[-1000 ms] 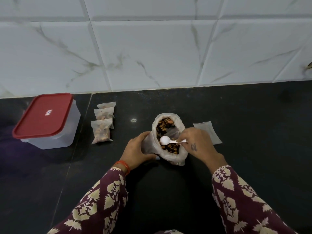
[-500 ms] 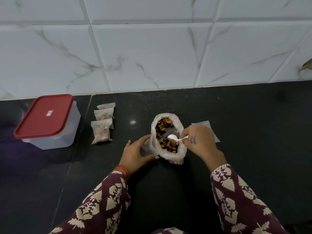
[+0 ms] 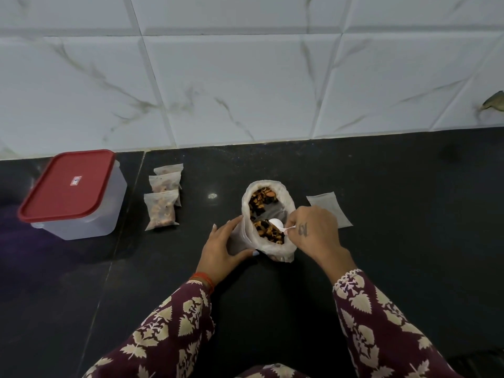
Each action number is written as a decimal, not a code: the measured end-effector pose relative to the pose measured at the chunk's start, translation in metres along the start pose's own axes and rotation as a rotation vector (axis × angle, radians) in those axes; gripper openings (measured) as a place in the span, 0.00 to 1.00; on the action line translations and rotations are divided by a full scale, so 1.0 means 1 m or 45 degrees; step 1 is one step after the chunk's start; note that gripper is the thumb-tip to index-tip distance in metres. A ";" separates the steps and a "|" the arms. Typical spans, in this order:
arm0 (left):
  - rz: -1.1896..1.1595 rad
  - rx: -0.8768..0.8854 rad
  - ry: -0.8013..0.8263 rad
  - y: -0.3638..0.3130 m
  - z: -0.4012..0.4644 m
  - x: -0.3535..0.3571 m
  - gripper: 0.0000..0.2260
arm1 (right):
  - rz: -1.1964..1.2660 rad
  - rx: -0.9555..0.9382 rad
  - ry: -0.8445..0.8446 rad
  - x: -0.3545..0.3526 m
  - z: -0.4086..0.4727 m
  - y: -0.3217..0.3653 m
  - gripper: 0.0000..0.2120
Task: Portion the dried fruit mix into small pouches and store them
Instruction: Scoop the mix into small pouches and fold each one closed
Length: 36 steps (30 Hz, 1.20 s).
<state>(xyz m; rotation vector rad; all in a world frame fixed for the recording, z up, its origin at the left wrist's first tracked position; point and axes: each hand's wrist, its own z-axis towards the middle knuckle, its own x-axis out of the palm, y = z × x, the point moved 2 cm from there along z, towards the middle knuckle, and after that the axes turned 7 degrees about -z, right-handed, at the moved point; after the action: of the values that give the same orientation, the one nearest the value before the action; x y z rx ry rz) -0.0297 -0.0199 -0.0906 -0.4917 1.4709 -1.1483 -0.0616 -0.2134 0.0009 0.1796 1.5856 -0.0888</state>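
Head view: bag (image 3: 268,219) of fruit mix stands open at frame centre. Left hand (image 3: 222,251) cups its side, fingers loosely curved. Right hand (image 3: 311,230) pinches spoon (image 3: 276,223), bowl in the mix. Filled pouches (image 3: 163,199) lie centre-left beside box (image 3: 72,193); empty pouch (image 3: 328,208) right. Step: scooping. Next move likely requires a level lift into the empty pouch.
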 end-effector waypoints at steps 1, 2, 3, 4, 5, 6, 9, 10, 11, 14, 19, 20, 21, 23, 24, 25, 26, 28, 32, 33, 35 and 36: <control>-0.016 0.004 -0.007 0.003 -0.001 0.002 0.35 | 0.041 0.010 0.015 0.003 0.000 0.001 0.08; -0.028 0.008 -0.012 0.004 -0.001 0.003 0.35 | 0.108 0.029 0.043 0.006 0.001 0.000 0.07; -0.038 0.015 -0.018 0.005 -0.001 0.003 0.35 | 0.202 0.053 0.079 0.008 0.003 -0.002 0.06; -0.045 0.024 -0.020 0.004 -0.002 0.002 0.35 | 0.306 0.079 0.112 0.009 0.004 -0.004 0.05; -0.051 0.025 -0.020 0.001 -0.002 0.002 0.35 | 0.390 0.096 0.136 0.010 0.005 -0.007 0.05; -0.049 0.019 -0.020 -0.001 -0.002 0.001 0.34 | 0.426 0.096 0.154 0.009 0.005 -0.008 0.05; -0.034 -0.016 -0.020 -0.003 -0.002 0.001 0.33 | 0.289 0.037 0.156 0.007 0.004 -0.007 0.05; -0.029 -0.019 -0.011 0.000 -0.001 0.002 0.33 | 0.236 0.027 0.157 0.006 0.004 -0.005 0.05; -0.026 -0.027 -0.002 0.005 -0.001 0.003 0.34 | 0.224 0.032 0.173 0.005 0.005 -0.003 0.05; -0.034 -0.072 0.012 0.009 -0.001 0.004 0.35 | 0.509 0.176 0.310 0.011 0.011 -0.006 0.03; -0.037 -0.098 0.012 -0.001 -0.001 0.004 0.33 | 1.234 0.522 0.458 0.018 0.009 -0.020 0.03; -0.042 -0.112 0.017 0.001 -0.001 0.004 0.33 | 1.289 0.558 0.501 0.019 0.008 -0.022 0.04; -0.048 -0.127 0.025 0.003 -0.001 0.005 0.34 | 1.317 0.587 0.547 0.020 0.007 -0.024 0.05; -0.055 -0.147 0.036 0.008 -0.001 0.006 0.35 | 1.370 0.643 0.615 0.023 0.008 -0.026 0.05; -0.049 -0.151 0.040 0.010 0.000 0.007 0.35 | 1.406 0.679 0.632 0.025 0.008 -0.026 0.04; -0.038 -0.149 0.042 0.012 0.001 0.007 0.35 | 1.444 0.718 0.636 0.027 0.007 -0.024 0.03; -0.028 -0.137 0.040 0.015 0.002 0.008 0.35 | 1.486 0.756 0.626 0.030 0.006 -0.021 0.02; -0.020 -0.103 0.023 0.019 0.003 0.009 0.35 | 1.568 0.818 0.590 0.036 0.004 -0.014 0.02; -0.030 -0.104 0.006 0.020 0.004 0.010 0.37 | 1.706 0.912 0.558 0.048 0.000 -0.009 0.02; -0.033 -0.110 0.010 0.018 0.004 0.009 0.37 | 1.732 0.926 0.575 0.050 0.001 -0.010 0.02; -0.047 -0.114 0.011 0.016 0.003 0.008 0.37 | 1.747 0.939 0.618 0.051 0.001 -0.013 0.01; -0.062 -0.115 0.013 0.015 0.003 0.008 0.36 | 1.740 0.936 0.635 0.051 0.001 -0.014 0.01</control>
<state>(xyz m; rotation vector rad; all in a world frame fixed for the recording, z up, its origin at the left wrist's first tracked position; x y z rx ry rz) -0.0242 -0.0209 -0.1066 -0.5874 1.5321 -1.1272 -0.0633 -0.2243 -0.0511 1.9124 1.5277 0.4808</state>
